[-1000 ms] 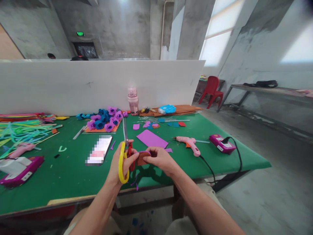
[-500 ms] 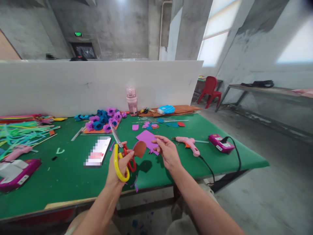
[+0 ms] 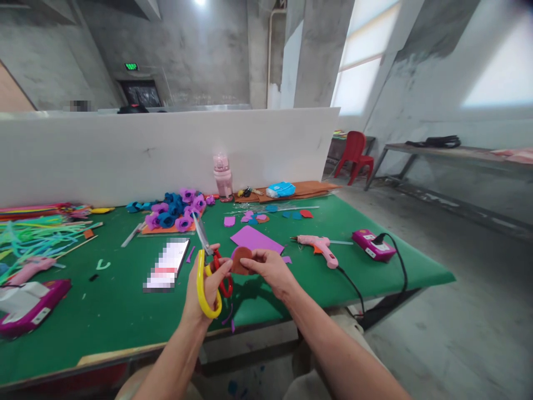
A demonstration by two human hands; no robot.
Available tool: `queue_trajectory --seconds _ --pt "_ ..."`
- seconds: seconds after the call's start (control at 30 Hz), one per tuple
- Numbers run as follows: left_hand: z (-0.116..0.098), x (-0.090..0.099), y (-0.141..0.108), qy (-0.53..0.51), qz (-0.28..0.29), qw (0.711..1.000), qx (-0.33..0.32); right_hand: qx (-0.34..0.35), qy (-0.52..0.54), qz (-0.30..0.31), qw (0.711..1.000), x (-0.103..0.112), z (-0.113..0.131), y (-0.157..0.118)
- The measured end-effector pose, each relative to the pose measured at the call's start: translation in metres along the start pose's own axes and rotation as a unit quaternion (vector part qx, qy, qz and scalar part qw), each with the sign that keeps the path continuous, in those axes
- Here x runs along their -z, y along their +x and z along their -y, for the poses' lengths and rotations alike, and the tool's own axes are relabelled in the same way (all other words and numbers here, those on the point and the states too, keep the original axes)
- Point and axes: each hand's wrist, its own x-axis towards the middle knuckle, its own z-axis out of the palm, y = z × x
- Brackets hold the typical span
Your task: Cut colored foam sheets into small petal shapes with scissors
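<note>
2 bare hands (image 3: 272, 272), 2 bare forearms (image 3: 177, 350), pale beige legwear (image 3: 310, 387)

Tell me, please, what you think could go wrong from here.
The left hand grips the scissors while pinching the brown piece alongside the right hand, so the scissors could slip. The glue gun has a black cord running over the edge of the table; a snag might drag the gun.
</note>
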Motion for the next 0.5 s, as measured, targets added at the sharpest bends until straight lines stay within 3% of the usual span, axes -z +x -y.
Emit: queue_trajectory --seconds 0.3,0.4,0.5 --pt "-0.014 -0.005 -0.005 -0.058 0.028 0.997 0.039 -0.027 0.024 0.066 0.997 0.001 0.001 0.003" --pt "-0.015 -0.002 -0.004 0.0 0.028 1.0 0.014 -0.032 0.042 0.074 0.996 0.0 -0.001 0.007" --pt "-0.016 0.006 0.01 0.069 0.022 0.997 -0.026 -0.024 0.048 0.04 0.998 0.003 -0.003 0.013"
